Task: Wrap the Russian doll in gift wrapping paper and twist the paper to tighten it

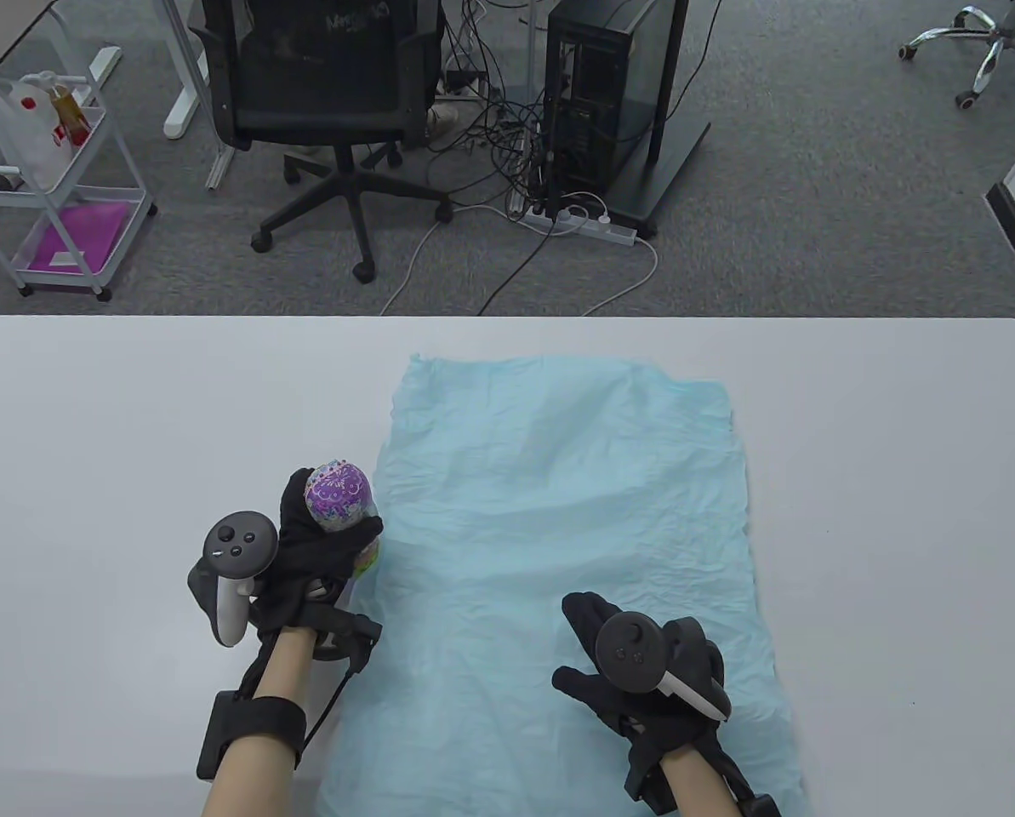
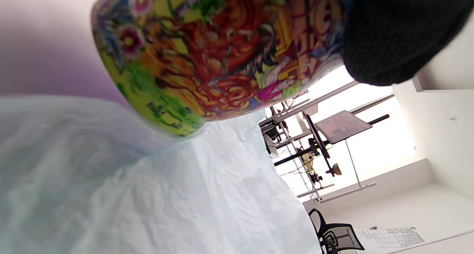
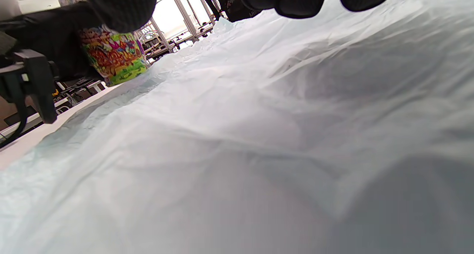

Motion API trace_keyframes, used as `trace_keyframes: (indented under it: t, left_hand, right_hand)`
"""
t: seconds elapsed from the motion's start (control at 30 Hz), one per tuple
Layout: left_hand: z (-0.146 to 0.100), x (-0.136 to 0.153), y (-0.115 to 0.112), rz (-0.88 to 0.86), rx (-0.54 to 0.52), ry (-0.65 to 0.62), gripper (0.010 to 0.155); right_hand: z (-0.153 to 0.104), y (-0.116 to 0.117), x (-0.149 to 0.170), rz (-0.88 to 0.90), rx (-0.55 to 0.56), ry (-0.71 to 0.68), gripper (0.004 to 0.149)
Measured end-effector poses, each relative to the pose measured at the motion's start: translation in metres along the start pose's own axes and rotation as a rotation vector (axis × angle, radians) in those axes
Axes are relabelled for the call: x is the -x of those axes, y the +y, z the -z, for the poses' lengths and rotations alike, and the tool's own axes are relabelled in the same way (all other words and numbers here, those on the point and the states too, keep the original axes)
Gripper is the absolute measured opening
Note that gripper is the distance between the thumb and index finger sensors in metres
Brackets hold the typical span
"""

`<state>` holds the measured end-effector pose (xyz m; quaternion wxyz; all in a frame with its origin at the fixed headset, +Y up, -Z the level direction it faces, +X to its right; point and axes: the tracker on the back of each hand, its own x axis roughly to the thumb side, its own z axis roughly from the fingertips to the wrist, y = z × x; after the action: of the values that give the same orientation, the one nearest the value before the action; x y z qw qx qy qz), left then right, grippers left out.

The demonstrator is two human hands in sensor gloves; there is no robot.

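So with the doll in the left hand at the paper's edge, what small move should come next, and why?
Probably carry the doll rightward and set it near the middle of the paper. The left hand grips it at the sheet's left edge, too far off-centre to wrap, while the right hand lies open over the sheet's near part.

Grey carpet (image 1: 813, 170); black office chair (image 1: 328, 85); computer tower (image 1: 588, 102); white cart (image 1: 56, 204).

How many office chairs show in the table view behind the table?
2. A black office chair stands on the carpet at upper left; only the chrome wheeled base of a second shows at the top right corner. Others may lie out of frame.
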<state>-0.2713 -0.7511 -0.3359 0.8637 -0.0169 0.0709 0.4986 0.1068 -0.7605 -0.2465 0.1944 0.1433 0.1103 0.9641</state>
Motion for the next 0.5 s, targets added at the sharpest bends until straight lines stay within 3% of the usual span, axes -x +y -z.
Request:
trace_keyframes:
  t: [0.13,0.23,0.33,0.5]
  left_hand:
    - [-0.010,-0.038,0.000,0.157,-0.045,-0.108,0.098]
    - [-0.021,-0.075,-0.009,0.395,-0.078,-0.217,0.098]
    - [-0.031,-0.108,-0.029,0.616,-0.073,-0.307,0.098]
    - [-0.038,-0.143,-0.074,0.769,0.039,-0.353,0.098]
  right_hand:
    - [-0.001,0.000,0.000,-0.005,-0.005,-0.011,0.079]
    - [-0.003,-0.001,0.000,-0.006,-0.001,-0.019,0.078]
    - [-0.004,-0.001,-0.001,-0.009,-0.003,-0.030,0.078]
    - [-0.004,0.000,-0.003,-0.015,-0.013,-0.046,0.076]
